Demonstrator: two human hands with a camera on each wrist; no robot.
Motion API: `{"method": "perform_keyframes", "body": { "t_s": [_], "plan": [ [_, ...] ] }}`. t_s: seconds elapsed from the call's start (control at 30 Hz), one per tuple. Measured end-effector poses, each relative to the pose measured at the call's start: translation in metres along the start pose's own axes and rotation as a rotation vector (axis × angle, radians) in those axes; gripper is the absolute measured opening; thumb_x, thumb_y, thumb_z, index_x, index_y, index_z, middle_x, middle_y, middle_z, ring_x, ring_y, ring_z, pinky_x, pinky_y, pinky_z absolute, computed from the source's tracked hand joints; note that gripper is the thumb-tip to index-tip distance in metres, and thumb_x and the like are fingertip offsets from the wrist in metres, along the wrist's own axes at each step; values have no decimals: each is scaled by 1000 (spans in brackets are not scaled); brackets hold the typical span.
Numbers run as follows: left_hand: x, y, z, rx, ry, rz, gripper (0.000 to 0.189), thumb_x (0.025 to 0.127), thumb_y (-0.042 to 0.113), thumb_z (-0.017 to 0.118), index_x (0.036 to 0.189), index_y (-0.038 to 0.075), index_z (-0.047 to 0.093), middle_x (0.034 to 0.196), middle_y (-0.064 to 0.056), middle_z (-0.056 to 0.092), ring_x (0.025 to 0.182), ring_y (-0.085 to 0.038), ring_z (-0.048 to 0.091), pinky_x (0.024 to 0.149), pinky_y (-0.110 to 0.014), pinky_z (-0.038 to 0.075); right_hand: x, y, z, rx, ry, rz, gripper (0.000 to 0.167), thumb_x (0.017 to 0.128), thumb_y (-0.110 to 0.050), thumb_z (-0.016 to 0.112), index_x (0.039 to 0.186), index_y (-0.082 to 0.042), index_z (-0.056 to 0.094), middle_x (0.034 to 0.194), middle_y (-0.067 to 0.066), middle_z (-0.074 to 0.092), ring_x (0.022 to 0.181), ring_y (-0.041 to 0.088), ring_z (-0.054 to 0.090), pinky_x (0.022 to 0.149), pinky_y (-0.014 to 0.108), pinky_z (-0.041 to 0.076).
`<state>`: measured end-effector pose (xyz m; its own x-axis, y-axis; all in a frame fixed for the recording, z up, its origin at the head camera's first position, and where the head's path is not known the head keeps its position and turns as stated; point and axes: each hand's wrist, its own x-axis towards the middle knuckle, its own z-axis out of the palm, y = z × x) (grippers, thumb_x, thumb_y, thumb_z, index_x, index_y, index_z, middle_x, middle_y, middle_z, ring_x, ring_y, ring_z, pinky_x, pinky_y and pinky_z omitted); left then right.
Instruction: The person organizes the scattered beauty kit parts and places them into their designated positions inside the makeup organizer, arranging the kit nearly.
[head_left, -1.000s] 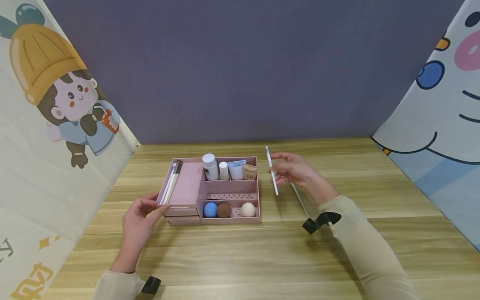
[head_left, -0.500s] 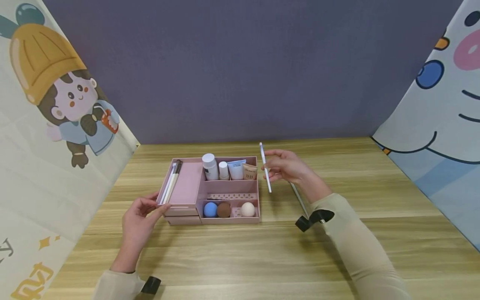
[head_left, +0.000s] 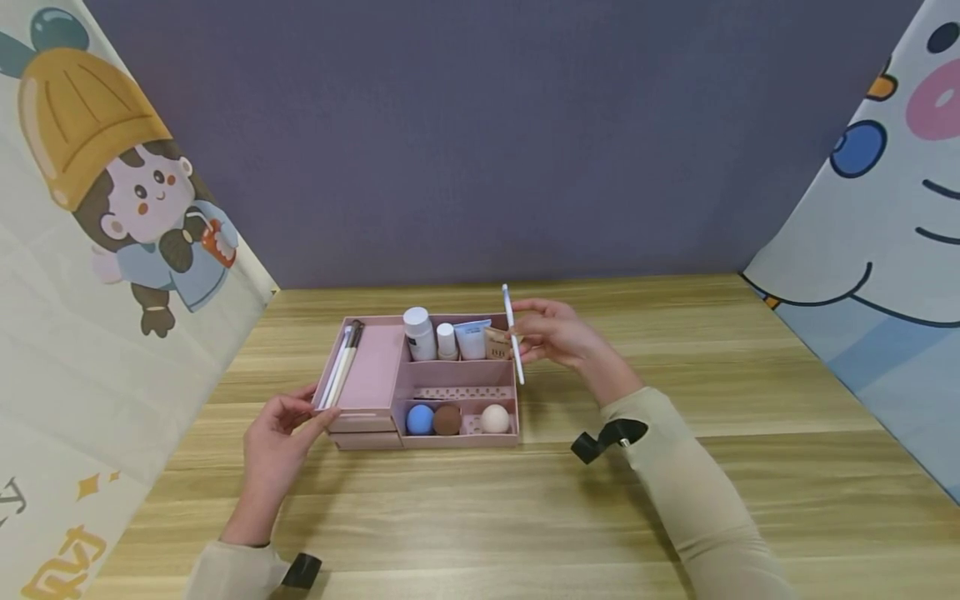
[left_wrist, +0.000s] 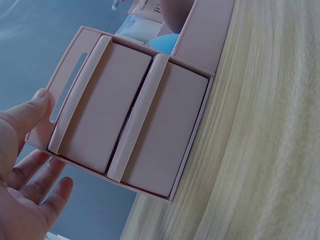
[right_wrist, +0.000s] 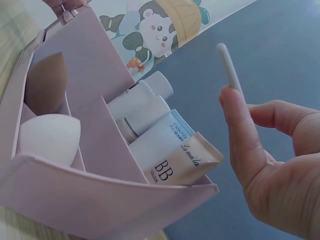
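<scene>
My right hand [head_left: 558,335] pinches a slim white pen-like stick [head_left: 513,333] with a bluish upper end. It is held nearly upright at the right side of a pink makeup organizer [head_left: 375,367], overlapping a tan BB cream tube [head_left: 497,343] in the head view. In the right wrist view, the stick's rounded end [right_wrist: 227,62] rises above my fingers. My left hand [head_left: 279,433] grips the organizer's front left corner, thumb on the front panel beside a slot and fingers along the side. The front shows two drawers [left_wrist: 102,107]. Two slim brush-like sticks [head_left: 341,367] lie along its upper left.
The back compartment holds a white bottle [head_left: 420,333], a smaller bottle [head_left: 447,342] and a pale blue tube [head_left: 472,340]. Blue [head_left: 420,420], brown [head_left: 447,420] and cream [head_left: 495,419] makeup sponges sit in front. A wooden table [head_left: 450,517] lies beneath, with a dark panel [head_left: 480,150] behind.
My right hand has moved left with the white stick, from beside the organizer to its right edge. A thin grey rod on the table is now hidden behind my right arm. The left hand stays put.
</scene>
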<state>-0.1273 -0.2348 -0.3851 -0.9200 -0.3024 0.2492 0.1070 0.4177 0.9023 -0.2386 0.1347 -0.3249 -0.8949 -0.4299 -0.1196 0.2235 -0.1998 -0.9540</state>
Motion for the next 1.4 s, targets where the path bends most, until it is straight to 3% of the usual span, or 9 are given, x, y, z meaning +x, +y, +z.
{"method": "perform_keyframes", "body": {
  "t_s": [0.3,0.7,1.03,1.17,1.4],
  "plan": [
    [1,-1,0,-10,16,11,26,83,0,80,93,-6,57,117,1,67,90,9,60,81,-10,50,10,4,11,14,1,0,50,95,10,49,143,10,32,87,15,70,56,17,66,53,27,59],
    [1,-2,-1,-18,19,19,25,83,-1,80,92,-7,57,115,4,67,91,9,60,81,-9,50,19,8,26,41,-25,-5,51,95,10,47,143,10,32,82,12,68,54,15,65,52,25,58],
    [2,-3,-1,-26,24,27,25,82,-3,79,92,-7,57,109,14,66,90,8,61,81,-9,50,27,13,36,65,-44,-8,51,96,10,46,144,11,29,83,12,66,54,15,64,53,26,59],
    [3,-3,-1,-23,24,18,25,82,-3,79,92,-7,56,112,8,67,90,8,61,81,-10,50,31,15,42,72,-53,-15,53,95,10,46,144,11,29,84,12,67,54,15,65,53,26,59],
    [3,-3,-2,6,11,-12,25,84,0,78,95,-6,56,126,-16,65,90,9,59,82,-9,50,37,16,53,94,-77,-25,52,94,11,45,143,11,30,82,13,67,54,15,65,53,27,59]
  ]
}}
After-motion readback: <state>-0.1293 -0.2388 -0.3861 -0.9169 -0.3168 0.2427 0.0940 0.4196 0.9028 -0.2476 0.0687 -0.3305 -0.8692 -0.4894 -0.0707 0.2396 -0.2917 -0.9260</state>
